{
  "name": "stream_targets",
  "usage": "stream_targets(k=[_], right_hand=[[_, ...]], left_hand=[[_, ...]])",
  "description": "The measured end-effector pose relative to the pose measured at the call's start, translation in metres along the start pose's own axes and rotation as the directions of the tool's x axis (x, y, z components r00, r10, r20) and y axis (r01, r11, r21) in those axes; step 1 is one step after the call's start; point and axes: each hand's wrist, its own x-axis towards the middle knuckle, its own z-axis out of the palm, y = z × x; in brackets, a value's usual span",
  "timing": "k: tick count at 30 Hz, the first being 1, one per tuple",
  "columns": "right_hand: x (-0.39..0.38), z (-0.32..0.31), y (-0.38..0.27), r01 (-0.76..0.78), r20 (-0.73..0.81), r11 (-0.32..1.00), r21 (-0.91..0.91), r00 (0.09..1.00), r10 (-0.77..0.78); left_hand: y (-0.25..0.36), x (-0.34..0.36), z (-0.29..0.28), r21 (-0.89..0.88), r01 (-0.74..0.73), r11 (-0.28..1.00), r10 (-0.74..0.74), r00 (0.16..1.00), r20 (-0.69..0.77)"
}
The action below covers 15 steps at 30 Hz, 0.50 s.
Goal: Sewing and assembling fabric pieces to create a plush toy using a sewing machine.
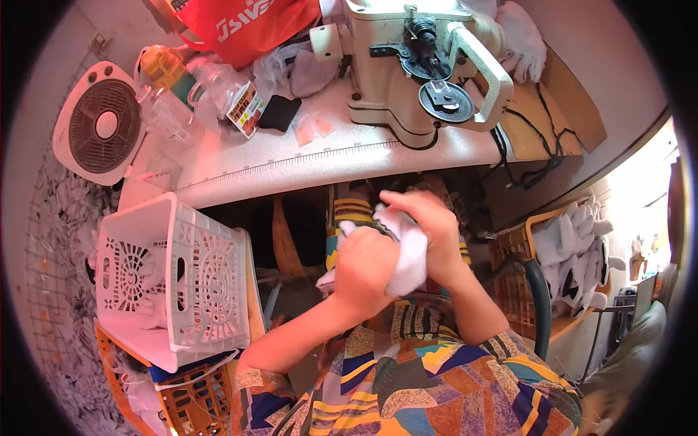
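Note:
In front of my lap, both hands are closed on a bunched white glove with a dark band at its opening. My left hand makes a fist around its left side, and a bit of white cloth sticks out below the fist. My right hand grips the upper right side, thumb and fingers pressed along the cloth. The glove's fingers are mostly hidden. Beyond my hands, on the table, stands a cream sewing machine with a round metal disc.
At left, a white plastic crate rests over an orange crate. A yellow crate of white gloves stands at right. A box fan, plastic bottles, a red bag and a black pad line the far left.

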Motion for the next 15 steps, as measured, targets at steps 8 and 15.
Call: stream_targets(k=[8, 15], right_hand=[[-0.024, 0.002, -0.006, -0.441, 0.459, -0.131, 0.888, 0.867, 0.192], [-0.029, 0.016, 0.004, -0.353, 0.506, -0.465, 0.812, 0.823, 0.257]], left_hand=[[-0.032, 0.012, -0.013, -0.297, 0.581, 0.758, -0.489, 0.807, 0.331], [-0.034, 0.007, -0.004, -0.660, 0.694, 0.289, -0.510, 0.695, 0.507]])
